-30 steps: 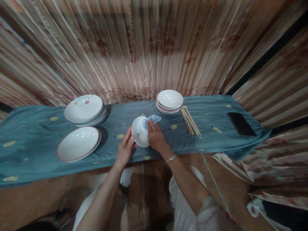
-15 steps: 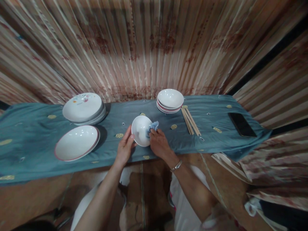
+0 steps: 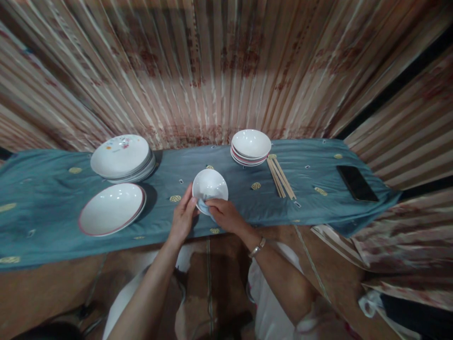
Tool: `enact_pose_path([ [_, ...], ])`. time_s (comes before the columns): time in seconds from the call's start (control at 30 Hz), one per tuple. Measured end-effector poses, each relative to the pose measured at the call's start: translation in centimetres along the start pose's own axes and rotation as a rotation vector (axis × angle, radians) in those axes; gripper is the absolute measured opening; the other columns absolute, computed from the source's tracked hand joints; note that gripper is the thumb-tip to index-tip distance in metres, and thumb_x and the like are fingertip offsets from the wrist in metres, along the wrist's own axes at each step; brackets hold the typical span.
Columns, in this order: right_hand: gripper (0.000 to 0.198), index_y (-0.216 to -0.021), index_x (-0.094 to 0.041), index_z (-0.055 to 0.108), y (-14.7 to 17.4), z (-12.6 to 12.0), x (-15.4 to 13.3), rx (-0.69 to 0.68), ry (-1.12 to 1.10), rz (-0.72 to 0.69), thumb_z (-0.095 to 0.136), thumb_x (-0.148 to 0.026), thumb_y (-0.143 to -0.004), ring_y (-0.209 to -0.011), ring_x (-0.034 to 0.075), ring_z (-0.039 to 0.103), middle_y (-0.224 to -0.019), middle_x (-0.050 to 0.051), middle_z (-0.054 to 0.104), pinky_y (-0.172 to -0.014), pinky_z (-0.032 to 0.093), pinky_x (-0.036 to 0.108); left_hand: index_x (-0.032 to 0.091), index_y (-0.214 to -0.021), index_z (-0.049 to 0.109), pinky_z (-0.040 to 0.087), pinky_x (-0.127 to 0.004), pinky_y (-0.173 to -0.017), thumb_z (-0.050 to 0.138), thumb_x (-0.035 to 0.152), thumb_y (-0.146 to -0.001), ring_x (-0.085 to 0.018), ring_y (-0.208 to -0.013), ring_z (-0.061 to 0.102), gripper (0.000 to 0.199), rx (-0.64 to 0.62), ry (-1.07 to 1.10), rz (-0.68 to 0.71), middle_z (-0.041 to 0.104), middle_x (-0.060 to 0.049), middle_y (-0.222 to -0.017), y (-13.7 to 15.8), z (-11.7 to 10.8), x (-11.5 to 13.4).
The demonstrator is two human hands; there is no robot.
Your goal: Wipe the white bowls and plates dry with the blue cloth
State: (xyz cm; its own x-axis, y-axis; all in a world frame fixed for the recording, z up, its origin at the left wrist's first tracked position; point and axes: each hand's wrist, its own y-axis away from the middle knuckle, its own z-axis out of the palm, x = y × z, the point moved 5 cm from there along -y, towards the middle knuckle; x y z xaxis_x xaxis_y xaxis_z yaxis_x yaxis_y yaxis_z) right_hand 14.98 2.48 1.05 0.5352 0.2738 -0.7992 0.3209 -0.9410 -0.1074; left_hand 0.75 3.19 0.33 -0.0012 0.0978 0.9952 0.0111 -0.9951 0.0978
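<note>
We look from the wearer's head, forward and down, onto a nearby table [image 3: 170, 172] and the curtain [image 3: 226, 71] behind.

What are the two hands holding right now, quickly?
Left hand: closed on the side of the white bowl.
Right hand: closed on a blue cloth, held against the bowl's near side.

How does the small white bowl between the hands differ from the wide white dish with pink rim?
The small round white bowl is narrower than the wide white pink-rimmed dish. The left hand holds the bowl; neither hand touches the dish. A crumpled blue cloth reaches into the bowl, while the dish shows none. Both look glossy and open upward.
</note>
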Motion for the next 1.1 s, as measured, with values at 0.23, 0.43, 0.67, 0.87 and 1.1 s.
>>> enact_pose_path([
  [0.23, 0.027, -0.099, -0.017, 0.073, -0.7, 0.7, 0.4, 0.038, -0.517, -0.040, 0.049, -0.027, -0.092, -0.086, 0.017, 0.064, -0.094, 0.003, 0.072, -0.081, 0.049, 0.027, 0.029, -0.148, 0.050, 0.060, -0.027, -0.082, 0.067, 0.061, -0.081, -0.029, -0.129, 0.057, 0.075, -0.018, -0.007, -0.009, 0.050, -0.005, -0.154, 0.1, 0.0, 0.2],
  [0.43, 0.034, -0.120, -0.022, 0.070, -1.4, 1.1, -0.1, 0.049, -0.593, -0.102, 0.049, -0.028, -0.093, -0.124, 0.020, 0.058, -0.128, 0.003, 0.067, -0.110, 0.042, 0.033, 0.027, -0.149, 0.048, 0.060, -0.031, -0.085, 0.066, 0.061, -0.082, -0.032, -0.136, 0.051, 0.077, -0.018, -0.020, -0.005, 0.048, -0.006, -0.155, 0.1, 0.0, 0.0],
  [0.67, 0.048, -0.141, -0.020, 0.054, -2.1, 1.9, -0.4, 0.048, -0.349, -0.087, 0.046, -0.022, -0.094, -0.145, 0.020, 0.040, -0.153, 0.007, 0.048, -0.125, 0.027, 0.037, 0.026, -0.151, 0.045, 0.058, -0.035, -0.093, 0.065, 0.059, -0.083, -0.032, -0.140, 0.046, 0.078, -0.032, -0.030, 0.004, 0.046, -0.006, -0.156, 0.3, 0.1, 0.3],
  [0.87, 0.045, -0.142, -0.014, 0.050, -2.4, 2.2, -0.1, 0.071, -0.048, -0.055, 0.038, -0.028, -0.101, -0.144, 0.026, 0.042, -0.150, 0.015, 0.048, -0.121, 0.034, 0.046, 0.026, -0.151, 0.046, 0.060, -0.032, -0.087, 0.065, 0.058, -0.083, -0.031, -0.136, 0.051, 0.077, -0.034, -0.035, -0.016, 0.044, -0.007, -0.158, 0.4, 0.1, 0.2],
  [1.1, 0.037, -0.129, -0.008, 0.057, -2.2, 1.8, 0.2, 0.100, 0.250, -0.097, 0.037, -0.024, -0.102, -0.142, 0.028, 0.042, -0.139, 0.021, 0.056, -0.117, 0.038, 0.049, 0.026, -0.150, 0.047, 0.059, -0.031, -0.086, 0.067, 0.060, -0.081, -0.031, -0.132, 0.055, 0.079, -0.028, -0.006, -0.020, 0.049, -0.007, -0.155, 0.5, 0.1, 0.3],
])
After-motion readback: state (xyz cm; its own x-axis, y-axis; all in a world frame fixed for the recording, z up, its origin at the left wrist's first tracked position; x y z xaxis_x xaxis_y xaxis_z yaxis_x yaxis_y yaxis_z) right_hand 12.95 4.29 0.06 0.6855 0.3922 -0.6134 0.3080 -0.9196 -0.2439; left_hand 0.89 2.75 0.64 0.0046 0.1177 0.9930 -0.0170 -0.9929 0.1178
